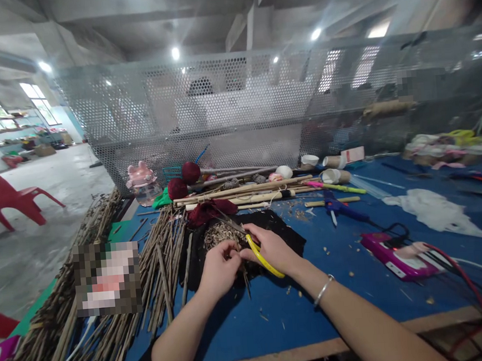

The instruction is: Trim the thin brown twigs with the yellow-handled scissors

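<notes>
My right hand (pixel 273 247) grips a pair of scissors (pixel 267 264) with yellow handles, whose blades point up and left, away from me. Close beside it, my left hand (pixel 219 268) is closed in a pinch, its fingertips nearly meeting the right fingers. A thin dark twig (pixel 247 283) sticks out below the fingertips and seems held there; its upper part is hidden. Both hands are over a black cloth (pixel 289 238) bearing a heap of small cut twig pieces (pixel 220 233). Dark red yarn or cloth (pixel 210 209) lies just behind the heap.
Long sticks (pixel 150 299) lie in bundles to the left, with a blurred-out item on them. Behind are red yarn balls (pixel 177 189) and wooden rods (pixel 242 190). A blue glue gun (pixel 343 208) and a purple power strip (pixel 397 257) with cables lie right. A perforated screen (pixel 236 119) stands behind.
</notes>
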Demonstrator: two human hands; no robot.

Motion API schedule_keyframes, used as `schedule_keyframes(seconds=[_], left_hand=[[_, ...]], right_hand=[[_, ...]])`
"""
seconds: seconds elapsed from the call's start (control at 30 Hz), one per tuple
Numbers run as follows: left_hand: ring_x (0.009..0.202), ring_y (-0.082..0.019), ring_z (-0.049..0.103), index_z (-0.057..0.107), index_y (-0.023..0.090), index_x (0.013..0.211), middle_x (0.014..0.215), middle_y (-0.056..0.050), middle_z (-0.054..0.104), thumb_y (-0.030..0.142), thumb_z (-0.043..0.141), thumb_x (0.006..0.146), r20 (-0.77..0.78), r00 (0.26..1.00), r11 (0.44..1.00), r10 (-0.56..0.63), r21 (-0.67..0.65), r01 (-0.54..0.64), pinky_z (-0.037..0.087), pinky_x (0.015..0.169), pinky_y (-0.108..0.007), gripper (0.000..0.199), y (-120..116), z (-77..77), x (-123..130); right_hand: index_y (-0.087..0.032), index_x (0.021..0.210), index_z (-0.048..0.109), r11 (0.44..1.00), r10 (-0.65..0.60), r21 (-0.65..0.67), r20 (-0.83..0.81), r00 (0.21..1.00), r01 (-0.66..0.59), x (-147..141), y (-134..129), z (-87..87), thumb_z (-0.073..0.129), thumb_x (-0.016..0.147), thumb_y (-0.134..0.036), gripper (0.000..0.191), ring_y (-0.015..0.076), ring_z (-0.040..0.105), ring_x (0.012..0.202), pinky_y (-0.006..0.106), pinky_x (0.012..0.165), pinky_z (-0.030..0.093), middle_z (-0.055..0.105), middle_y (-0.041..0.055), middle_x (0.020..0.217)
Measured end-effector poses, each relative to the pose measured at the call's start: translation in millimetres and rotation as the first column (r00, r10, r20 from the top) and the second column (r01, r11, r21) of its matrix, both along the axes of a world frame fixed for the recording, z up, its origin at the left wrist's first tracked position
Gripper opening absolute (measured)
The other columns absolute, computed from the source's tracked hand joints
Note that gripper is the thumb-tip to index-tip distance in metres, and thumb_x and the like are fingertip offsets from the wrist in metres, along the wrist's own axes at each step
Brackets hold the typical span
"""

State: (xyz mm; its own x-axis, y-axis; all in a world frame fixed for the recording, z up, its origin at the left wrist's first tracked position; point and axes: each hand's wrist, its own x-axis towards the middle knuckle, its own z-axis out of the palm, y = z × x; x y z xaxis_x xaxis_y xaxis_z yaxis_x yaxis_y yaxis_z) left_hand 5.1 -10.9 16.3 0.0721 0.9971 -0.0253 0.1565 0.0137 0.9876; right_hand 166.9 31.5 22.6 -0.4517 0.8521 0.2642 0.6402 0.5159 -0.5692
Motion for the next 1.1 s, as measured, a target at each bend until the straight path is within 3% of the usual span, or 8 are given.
schedule_keyframes(seconds=[0.2,0.3,0.43,0.6,0.87,1.1], left_hand=[[0.046,-0.007,0.041,0.052,0.017,0.068,0.053,0.005,0.045,0.024,0.053,0.069,-0.013,1.000,1.000,0.005,-0.001,-0.005,0.031,0.042,-0.017,0.008,-0.3,0.7,-0.8],[0.044,-0.007,0.040,0.052,0.017,0.070,0.053,0.005,0.045,0.025,0.055,0.068,0.031,0.999,0.999,0.012,-0.037,-0.011,0.030,0.040,-0.017,0.009,0.2,2.5,0.3],[0.043,-0.005,0.038,0.053,0.016,0.075,0.052,0.007,0.043,0.031,0.061,0.066,0.199,0.979,0.996,0.034,-0.091,-0.016,0.030,0.040,-0.016,0.019,2.0,4.9,1.1],[0.050,-0.006,0.045,0.057,0.015,0.089,0.062,0.003,0.052,0.039,0.067,0.062,0.338,0.941,0.982,0.024,-0.185,0.042,0.036,0.045,-0.016,0.037,3.6,6.4,-0.7],[0.047,-0.005,0.044,0.060,0.014,0.089,0.060,0.004,0.051,0.038,0.070,0.060,0.390,0.920,0.975,0.030,-0.212,0.058,0.032,0.042,-0.016,0.039,3.5,6.1,-1.3],[0.051,-0.006,0.048,0.059,0.014,0.090,0.063,0.002,0.052,0.038,0.070,0.060,0.384,0.921,0.980,0.064,-0.196,0.014,0.034,0.045,-0.015,0.039,2.2,9.2,-0.6]], right_hand=[[-0.017,0.105,0.056,0.999,-0.014,-0.043,0.001,1.000,0.014,2.5,3.5,-3.5,0.056,0.075,-0.053,0.047,0.0110,0.040,0.049,0.021,0.048,0.027,0.049,-0.0034,0.057],[-0.016,0.102,0.056,0.997,-0.013,-0.076,-0.059,0.998,0.009,3.7,5.2,-3.5,0.054,0.077,-0.052,0.044,0.0103,0.041,0.052,0.021,0.051,0.030,0.051,-0.0028,0.061],[-0.016,0.107,0.051,0.994,-0.030,-0.111,-0.075,0.997,0.021,6.1,4.7,0.0,0.058,0.074,-0.050,0.048,0.0111,0.044,0.059,0.021,0.055,0.034,0.054,-0.0021,0.068],[-0.018,0.115,0.042,0.977,0.093,-0.181,-0.111,0.990,-0.112,7.1,2.2,1.0,0.062,0.072,-0.046,0.055,0.0119,0.047,0.066,0.021,0.059,0.036,0.056,-0.0017,0.077],[-0.017,0.115,0.042,0.978,0.091,-0.172,-0.174,0.981,-0.121,3.5,-1.1,6.3,0.065,0.070,-0.046,0.058,0.0138,0.050,0.074,0.023,0.067,0.039,0.057,0.0035,0.092],[-0.017,0.113,0.044,0.984,0.054,-0.159,-0.180,0.982,-0.084,7.5,1.7,5.5,0.064,0.070,-0.047,0.056,0.0131,0.049,0.071,0.023,0.065,0.040,0.056,0.0015,0.085]])
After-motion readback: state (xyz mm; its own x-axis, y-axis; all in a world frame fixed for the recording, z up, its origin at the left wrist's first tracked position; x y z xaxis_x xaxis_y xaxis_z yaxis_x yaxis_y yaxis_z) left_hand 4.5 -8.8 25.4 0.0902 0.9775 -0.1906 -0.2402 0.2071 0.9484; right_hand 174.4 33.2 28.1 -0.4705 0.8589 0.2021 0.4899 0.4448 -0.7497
